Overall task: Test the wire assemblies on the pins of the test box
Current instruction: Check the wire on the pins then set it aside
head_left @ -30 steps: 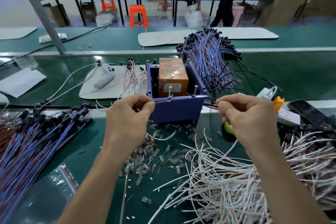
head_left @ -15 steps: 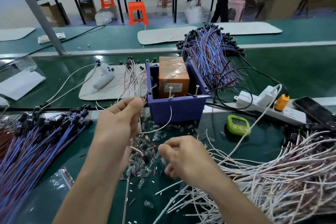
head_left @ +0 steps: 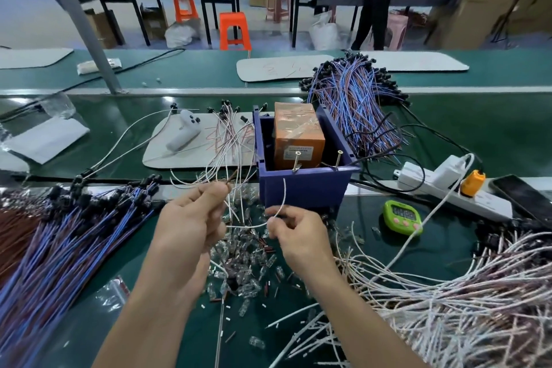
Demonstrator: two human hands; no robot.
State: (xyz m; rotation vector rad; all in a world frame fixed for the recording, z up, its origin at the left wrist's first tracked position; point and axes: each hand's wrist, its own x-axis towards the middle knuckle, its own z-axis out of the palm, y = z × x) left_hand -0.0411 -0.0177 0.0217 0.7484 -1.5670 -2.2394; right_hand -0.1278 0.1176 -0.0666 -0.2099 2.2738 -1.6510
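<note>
Two pins (head_left: 296,160) stand up from the near rim of the purple test box (head_left: 301,188), just beyond my hands, and the white wire (head_left: 248,226) I am holding touches neither of them. My left hand (head_left: 191,218) pinches one end between thumb and forefinger. My right hand (head_left: 298,236) pinches it close to the other end, and the free tip curls up in front of the box wall, below the pins. The likely trouble, as I judge it, is that springy tip: it could slide off a pin or bridge to the wrong one and give a false reading. Loose strands (head_left: 233,143) fan out right beside my left fingers, and I cannot tell whether I grip any of them too; a stray one dragged along could brush a pin. The clear parts (head_left: 248,251) heaped on the tabletop (head_left: 448,239) under my hands could snag the slack. As for writing, the orange block (head_left: 298,128) in the box carries a label (head_left: 297,152) with print too small to read. The green timer (head_left: 403,216) to my right shows digits I cannot make out, and the red scrawl on the mat (head_left: 161,158) beyond my left hand is illegible. No brand shows.
</note>
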